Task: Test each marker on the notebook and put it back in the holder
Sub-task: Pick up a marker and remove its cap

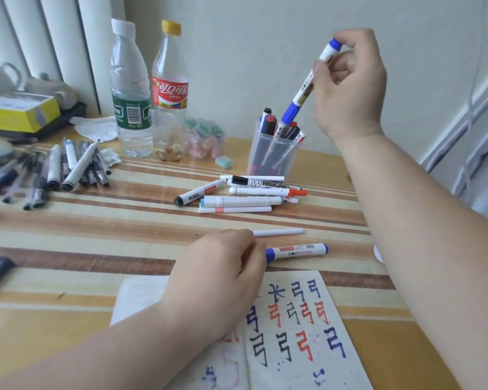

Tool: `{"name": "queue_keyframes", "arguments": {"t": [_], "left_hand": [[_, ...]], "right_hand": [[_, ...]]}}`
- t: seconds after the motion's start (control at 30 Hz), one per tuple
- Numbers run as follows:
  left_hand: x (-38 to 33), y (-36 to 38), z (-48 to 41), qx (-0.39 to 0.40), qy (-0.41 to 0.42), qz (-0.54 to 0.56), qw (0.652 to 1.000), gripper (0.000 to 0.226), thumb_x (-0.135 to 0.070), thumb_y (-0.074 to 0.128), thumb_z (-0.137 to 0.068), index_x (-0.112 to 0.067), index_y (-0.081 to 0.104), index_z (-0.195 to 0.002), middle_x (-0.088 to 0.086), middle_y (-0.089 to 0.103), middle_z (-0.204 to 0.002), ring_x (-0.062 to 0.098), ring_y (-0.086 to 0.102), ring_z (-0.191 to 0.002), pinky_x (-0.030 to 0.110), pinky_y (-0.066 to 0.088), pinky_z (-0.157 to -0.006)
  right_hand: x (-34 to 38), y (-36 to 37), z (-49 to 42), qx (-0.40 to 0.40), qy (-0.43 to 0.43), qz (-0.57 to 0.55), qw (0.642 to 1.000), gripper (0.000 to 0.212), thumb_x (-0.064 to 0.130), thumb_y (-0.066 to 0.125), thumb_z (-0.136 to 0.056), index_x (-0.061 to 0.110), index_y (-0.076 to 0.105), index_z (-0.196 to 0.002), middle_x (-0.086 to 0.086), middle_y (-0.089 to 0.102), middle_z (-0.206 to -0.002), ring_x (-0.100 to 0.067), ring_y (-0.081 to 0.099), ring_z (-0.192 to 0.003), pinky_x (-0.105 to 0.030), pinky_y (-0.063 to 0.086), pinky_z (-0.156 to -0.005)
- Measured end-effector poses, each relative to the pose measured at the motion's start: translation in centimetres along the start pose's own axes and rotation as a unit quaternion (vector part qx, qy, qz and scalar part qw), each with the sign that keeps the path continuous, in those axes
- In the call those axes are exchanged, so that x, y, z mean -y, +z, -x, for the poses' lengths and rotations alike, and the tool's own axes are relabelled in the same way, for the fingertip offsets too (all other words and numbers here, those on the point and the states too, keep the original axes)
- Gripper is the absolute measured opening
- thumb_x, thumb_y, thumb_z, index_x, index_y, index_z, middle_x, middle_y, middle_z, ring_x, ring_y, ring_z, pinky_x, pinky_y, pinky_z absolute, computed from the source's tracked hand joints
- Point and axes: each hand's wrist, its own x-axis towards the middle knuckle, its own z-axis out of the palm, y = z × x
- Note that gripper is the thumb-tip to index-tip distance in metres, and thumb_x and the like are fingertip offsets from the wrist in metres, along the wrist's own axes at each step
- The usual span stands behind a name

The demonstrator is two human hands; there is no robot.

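The person's right hand [350, 80] is pinching a blue marker [307, 85] near its top end, with the thumb and fingers curled round it. This marker is leaning, and its blue cap is pointing down at the mouth of the clear holder [273, 159], right beside the other markers [282, 130] standing in there. The holder is sitting at the back of the striped table [124, 220]. The left hand [217, 277] is resting low over the top edge of the notebook [335, 372] with its fingers curled. Its fingertips are right at the cap of a second blue marker [296, 251] lying on the table, but it is hard to tell if they are gripping it. The notebook is lying open near the person, showing blue, red and black marks. A pile of markers [243, 192] is lying between the holder and the notebook. Two bottles [130, 88] are standing to the left of the holder.
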Motion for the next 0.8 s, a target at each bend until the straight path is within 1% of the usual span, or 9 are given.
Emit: {"name": "queue_keyframes", "arguments": {"t": [0.1, 0.2, 0.33, 0.43, 0.53, 0.57, 0.67, 0.73, 0.8], "left_hand": [[-0.1, 0.0, 0.0, -0.002, 0.002, -0.009, 1.0, 0.04, -0.044, 0.043, -0.095, -0.017, 0.046, -0.065, -0.002, 0.053, -0.06, 0.017, 0.051, -0.063, 0.032, 0.039, -0.053], [-0.1, -0.1, 0.0, 0.002, 0.003, -0.009, 1.0, 0.04, -0.045, 0.044, -0.095, -0.017, 0.049, -0.067, -0.003, 0.054, -0.06, 0.016, 0.052, -0.062, 0.035, 0.043, -0.055], [-0.1, -0.1, 0.0, 0.013, -0.002, -0.014, 1.0, 0.041, -0.047, 0.041, -0.095, -0.018, 0.055, -0.07, -0.004, 0.057, -0.062, 0.013, 0.054, -0.062, 0.035, 0.045, -0.056], [-0.2, -0.2, 0.0, 0.02, -0.008, -0.015, 1.0, 0.04, -0.047, 0.04, -0.094, -0.019, 0.057, -0.071, -0.004, 0.059, -0.063, 0.012, 0.055, -0.063, 0.033, 0.045, -0.057], [-0.2, -0.3, 0.0, 0.025, -0.013, -0.018, 0.999, 0.039, -0.047, 0.041, -0.095, -0.02, 0.059, -0.073, -0.005, 0.06, -0.064, 0.012, 0.055, -0.064, 0.034, 0.046, -0.058], [-0.2, -0.3, 0.0, 0.025, -0.013, -0.018, 0.999, 0.039, -0.047, 0.041, -0.095, -0.02, 0.059, -0.073, -0.005, 0.059, -0.064, 0.012, 0.055, -0.064, 0.033, 0.046, -0.058], [-0.3, -0.3, 0.0, 0.027, -0.016, -0.016, 0.999, 0.039, -0.046, 0.042, -0.096, -0.02, 0.057, -0.072, -0.005, 0.058, -0.064, 0.012, 0.054, -0.064, 0.033, 0.046, -0.058], [-0.2, -0.3, 0.0, 0.031, -0.018, -0.02, 0.999, 0.038, -0.046, 0.043, -0.097, -0.021, 0.058, -0.074, -0.005, 0.059, -0.065, 0.011, 0.054, -0.064, 0.033, 0.047, -0.058], [-0.2, -0.3, 0.0, 0.035, -0.021, -0.021, 0.999, 0.038, -0.046, 0.043, -0.098, -0.021, 0.058, -0.074, -0.005, 0.059, -0.065, 0.01, 0.055, -0.064, 0.033, 0.047, -0.058]], "right_hand": [[-0.6, -0.4, 0.6, -0.008, -0.013, -0.004, 1.0, 0.02, 0.011, 0.062, -0.089, 0.016, 0.06, -0.108, 0.015, 0.057, -0.069, 0.001, 0.055, -0.058, -0.016, 0.048, -0.065], [-1.2, 0.0, 1.2, 0.011, 0.002, 0.009, 1.0, 0.024, 0.012, 0.062, -0.089, 0.009, 0.062, -0.113, 0.014, 0.058, -0.068, 0.0, 0.057, -0.058, -0.018, 0.05, -0.066], [-1.3, 0.7, 1.1, 0.032, 0.027, 0.017, 0.999, 0.024, 0.016, 0.065, -0.09, 0.013, 0.062, -0.113, 0.008, 0.063, -0.071, -0.013, 0.065, -0.064, -0.02, 0.053, -0.066], [-1.7, 1.6, 1.0, 0.083, 0.06, 0.045, 0.994, 0.023, 0.018, 0.067, -0.089, 0.018, 0.062, -0.111, -0.002, 0.069, -0.077, -0.018, 0.068, -0.073, -0.027, 0.056, -0.071], [-2.1, 2.6, 1.7, 0.175, 0.096, 0.107, 0.974, 0.015, 0.018, 0.068, -0.089, 0.02, 0.066, -0.104, 0.006, 0.063, -0.076, -0.019, 0.066, -0.078, -0.031, 0.054, -0.076], [-2.1, 2.8, 2.0, 0.188, 0.101, 0.112, 0.97, 0.013, 0.018, 0.066, -0.089, 0.019, 0.067, -0.102, 0.008, 0.063, -0.079, -0.02, 0.065, -0.081, -0.032, 0.054, -0.078], [-2.0, 2.9, 2.2, 0.175, 0.112, 0.119, 0.971, 0.007, 0.023, 0.063, -0.09, 0.022, 0.066, -0.096, 0.004, 0.066, -0.094, -0.021, 0.063, -0.096, -0.032, 0.053, -0.082], [-1.7, 2.6, 2.1, 0.182, 0.134, 0.141, 0.964, 0.007, 0.027, 0.06, -0.092, 0.024, 0.062, -0.099, -0.001, 0.063, -0.102, -0.023, 0.061, -0.095, -0.03, 0.048, -0.077], [-1.5, 2.2, 2.3, 0.207, 0.146, 0.186, 0.949, 0.016, 0.028, 0.056, -0.095, 0.023, 0.059, -0.11, -0.003, 0.062, -0.1, -0.025, 0.059, -0.084, -0.03, 0.042, -0.069]]}}
